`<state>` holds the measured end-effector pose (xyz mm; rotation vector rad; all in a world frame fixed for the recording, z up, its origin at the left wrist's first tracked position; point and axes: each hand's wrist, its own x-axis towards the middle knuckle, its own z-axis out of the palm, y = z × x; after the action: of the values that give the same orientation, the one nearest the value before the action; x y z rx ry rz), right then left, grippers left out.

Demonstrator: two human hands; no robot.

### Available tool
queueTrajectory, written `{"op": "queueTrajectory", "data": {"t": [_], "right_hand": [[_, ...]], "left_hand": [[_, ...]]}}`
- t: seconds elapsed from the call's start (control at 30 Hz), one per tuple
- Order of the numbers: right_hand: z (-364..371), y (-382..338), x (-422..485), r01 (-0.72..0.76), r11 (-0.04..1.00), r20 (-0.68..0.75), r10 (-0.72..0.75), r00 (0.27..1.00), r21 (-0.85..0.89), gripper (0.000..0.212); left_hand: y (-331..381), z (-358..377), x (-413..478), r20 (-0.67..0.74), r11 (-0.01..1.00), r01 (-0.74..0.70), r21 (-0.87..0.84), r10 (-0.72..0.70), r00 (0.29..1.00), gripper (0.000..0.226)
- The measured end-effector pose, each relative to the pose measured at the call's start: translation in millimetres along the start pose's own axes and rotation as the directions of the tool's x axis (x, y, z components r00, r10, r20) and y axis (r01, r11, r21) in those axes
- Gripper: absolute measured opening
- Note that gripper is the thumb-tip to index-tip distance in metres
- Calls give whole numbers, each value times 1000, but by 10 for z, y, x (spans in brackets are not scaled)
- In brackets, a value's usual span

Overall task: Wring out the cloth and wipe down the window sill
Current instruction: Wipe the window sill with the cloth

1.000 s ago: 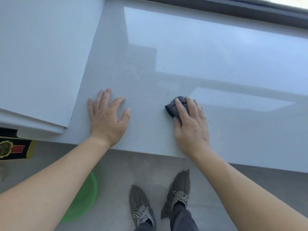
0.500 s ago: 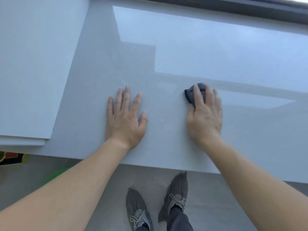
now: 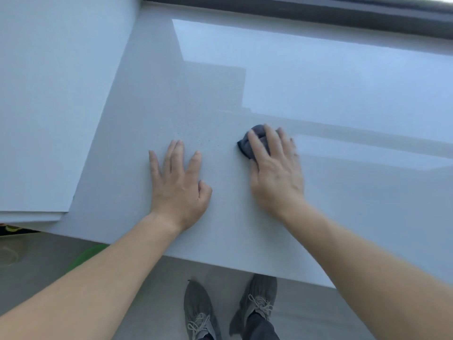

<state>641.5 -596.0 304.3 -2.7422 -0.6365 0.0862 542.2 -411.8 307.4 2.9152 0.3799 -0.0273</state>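
A wide, glossy light-grey window sill (image 3: 343, 106) fills most of the view. A small dark grey cloth (image 3: 246, 144) lies bunched on it near the middle. My right hand (image 3: 274, 173) presses flat on the cloth with straight fingers, so most of the cloth is hidden and only its left and far edges stick out. My left hand (image 3: 177, 185) rests palm down on the bare sill a short way to the left, fingers spread, holding nothing.
A white wall panel (image 3: 54, 94) borders the sill on the left. The dark window frame (image 3: 294, 8) runs along the far edge. Below the sill's front edge are a grey floor, my grey shoes (image 3: 199, 312) and part of a green basin (image 3: 85, 255).
Both hands slid right along the sill from one second ago, and my right hand pushed the cloth further from me; in the last half second the hands barely shifted.
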Motion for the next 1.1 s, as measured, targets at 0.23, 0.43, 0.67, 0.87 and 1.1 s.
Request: {"op": "queueTrajectory", "data": {"t": [0.23,0.43,0.67,0.87,1.1], "right_hand": [[-220,707,572,71,997,-1,-71,997,-33,53],[-87,410,532,70,997,-16,-70,997,15,59],[-344,1089,1297,-16,999,14,17,1000,-31,53],[-171,532,1006,146,989,10,-146,989,7,56],[-376,1096,1593,60,994,33,-57,998,-95,53]], "left_hand": [[370,65,613,7,988,-16,-153,17,1000,64],[408,137,634,10,1000,10,-15,-10,1000,71],[433,100,652,36,1000,18,-14,-17,999,71],[426,66,637,54,999,22,-28,-20,998,70],[398,66,709,-54,997,-29,-65,25,998,62]]}}
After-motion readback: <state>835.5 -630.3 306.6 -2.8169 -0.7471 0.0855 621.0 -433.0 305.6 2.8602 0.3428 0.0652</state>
